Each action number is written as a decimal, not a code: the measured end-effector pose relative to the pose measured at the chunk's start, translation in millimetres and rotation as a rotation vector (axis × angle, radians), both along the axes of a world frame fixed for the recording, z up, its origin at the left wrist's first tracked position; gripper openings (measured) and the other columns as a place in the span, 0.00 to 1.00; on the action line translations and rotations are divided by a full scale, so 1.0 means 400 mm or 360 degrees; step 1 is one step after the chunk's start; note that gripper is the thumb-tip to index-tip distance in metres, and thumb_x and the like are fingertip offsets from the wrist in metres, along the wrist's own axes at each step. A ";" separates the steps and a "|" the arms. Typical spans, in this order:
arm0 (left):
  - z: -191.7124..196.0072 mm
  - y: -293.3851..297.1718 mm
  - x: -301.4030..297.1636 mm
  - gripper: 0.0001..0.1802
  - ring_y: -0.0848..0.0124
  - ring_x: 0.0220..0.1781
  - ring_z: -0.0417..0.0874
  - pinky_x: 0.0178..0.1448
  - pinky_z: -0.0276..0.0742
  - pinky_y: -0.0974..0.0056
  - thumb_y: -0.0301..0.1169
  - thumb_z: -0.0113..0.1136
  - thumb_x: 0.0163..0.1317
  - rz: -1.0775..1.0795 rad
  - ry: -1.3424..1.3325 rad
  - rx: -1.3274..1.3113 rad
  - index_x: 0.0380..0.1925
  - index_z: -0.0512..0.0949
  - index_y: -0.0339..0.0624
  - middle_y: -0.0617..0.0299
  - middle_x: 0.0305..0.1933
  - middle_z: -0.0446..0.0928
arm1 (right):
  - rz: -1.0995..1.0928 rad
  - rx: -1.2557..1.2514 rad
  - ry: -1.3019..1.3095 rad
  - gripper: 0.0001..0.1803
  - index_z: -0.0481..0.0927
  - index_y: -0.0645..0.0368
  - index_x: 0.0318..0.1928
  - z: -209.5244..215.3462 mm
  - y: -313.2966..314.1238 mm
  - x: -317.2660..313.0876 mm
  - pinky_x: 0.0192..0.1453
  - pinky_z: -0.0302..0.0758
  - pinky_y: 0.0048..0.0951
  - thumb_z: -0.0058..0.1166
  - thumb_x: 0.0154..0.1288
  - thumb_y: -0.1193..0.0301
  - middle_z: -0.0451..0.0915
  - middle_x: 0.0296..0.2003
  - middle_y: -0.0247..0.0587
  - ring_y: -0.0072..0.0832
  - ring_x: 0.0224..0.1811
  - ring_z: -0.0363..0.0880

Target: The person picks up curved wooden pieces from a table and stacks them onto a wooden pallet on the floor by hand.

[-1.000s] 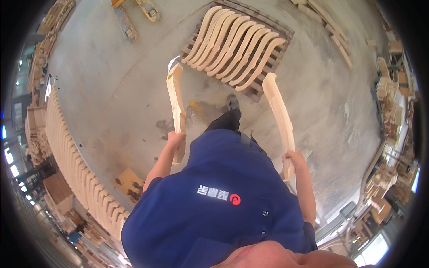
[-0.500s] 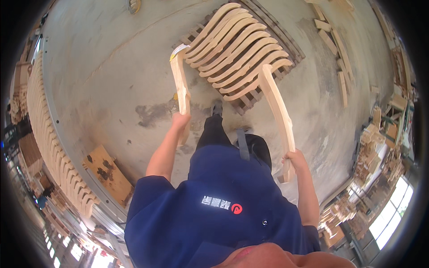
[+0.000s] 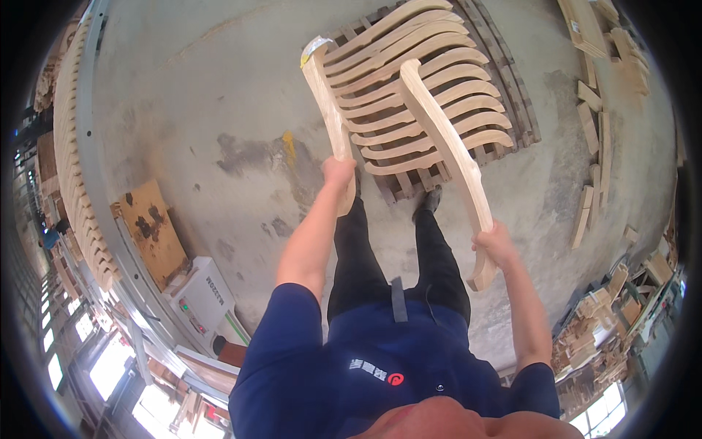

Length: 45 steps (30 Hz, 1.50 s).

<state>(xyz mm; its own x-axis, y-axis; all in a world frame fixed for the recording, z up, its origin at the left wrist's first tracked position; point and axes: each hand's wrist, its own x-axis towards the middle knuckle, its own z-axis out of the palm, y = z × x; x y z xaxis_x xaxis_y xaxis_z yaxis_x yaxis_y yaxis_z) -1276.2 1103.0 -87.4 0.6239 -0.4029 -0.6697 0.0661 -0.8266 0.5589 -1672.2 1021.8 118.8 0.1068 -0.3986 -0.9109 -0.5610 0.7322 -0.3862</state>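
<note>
Right grip (image 3: 496,244) holding timber (image 3: 454,154), now nearer pallet (image 3: 522,110)

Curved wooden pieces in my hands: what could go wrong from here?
The right-hand wooden piece, overlapping the row of curved pieces in this view, might knock them. Your left hand and right hand each hold nearer one end, so the longer ends could swing. Your right shoe is close to the pallet; you might trip.
</note>
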 end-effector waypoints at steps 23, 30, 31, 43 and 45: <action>-0.555 -0.107 -0.323 0.34 0.50 0.56 0.82 0.59 0.76 0.54 0.32 0.66 0.56 0.0236 0.0417 -0.0378 0.60 0.66 0.30 0.42 0.51 0.81 | 0.0577 -0.0501 -0.0100 0.23 0.78 0.65 0.50 -0.860 -0.295 0.351 0.44 0.77 0.32 0.55 0.50 0.72 0.82 0.36 0.42 0.26 0.36 0.78; -0.710 -0.046 -0.282 0.36 0.54 0.60 0.79 0.63 0.73 0.56 0.31 0.65 0.59 -0.0009 0.0453 -0.0146 0.65 0.61 0.33 0.44 0.57 0.77 | 0.0547 -0.0668 -0.0274 0.33 0.72 0.60 0.62 -1.079 -0.227 0.380 0.52 0.77 0.32 0.56 0.51 0.72 0.83 0.44 0.48 0.34 0.44 0.81; -0.730 -0.045 -0.265 0.35 0.59 0.58 0.79 0.62 0.74 0.58 0.31 0.64 0.60 -0.0034 0.0503 -0.0216 0.64 0.61 0.32 0.48 0.55 0.77 | 0.0561 -0.0642 -0.0302 0.34 0.71 0.59 0.63 -1.102 -0.214 0.388 0.54 0.77 0.33 0.57 0.51 0.72 0.83 0.45 0.49 0.36 0.46 0.82; -0.787 -0.040 -0.230 0.31 0.61 0.61 0.77 0.64 0.73 0.58 0.29 0.58 0.62 -0.0071 0.0799 -0.0201 0.66 0.66 0.36 0.51 0.61 0.75 | 0.1211 -0.0692 0.0133 0.38 0.69 0.63 0.66 -1.265 -0.152 0.428 0.68 0.70 0.44 0.65 0.55 0.63 0.75 0.58 0.59 0.49 0.64 0.73; -0.786 -0.020 -0.204 0.31 0.59 0.62 0.77 0.64 0.73 0.57 0.30 0.59 0.61 -0.0053 0.0815 -0.0217 0.65 0.67 0.36 0.49 0.61 0.75 | 0.1218 -0.0761 0.0239 0.38 0.69 0.63 0.65 -1.216 -0.154 0.467 0.68 0.69 0.45 0.65 0.56 0.61 0.73 0.60 0.59 0.50 0.65 0.70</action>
<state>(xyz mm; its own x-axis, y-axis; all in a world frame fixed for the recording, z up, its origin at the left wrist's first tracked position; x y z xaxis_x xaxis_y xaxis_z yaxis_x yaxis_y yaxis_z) -1357.9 1095.2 -401.9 0.2163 -0.5217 -0.8253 0.3339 -0.7548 0.5646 -1485.2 960.3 -367.5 0.3909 -0.6062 -0.6926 -0.8963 -0.0795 -0.4363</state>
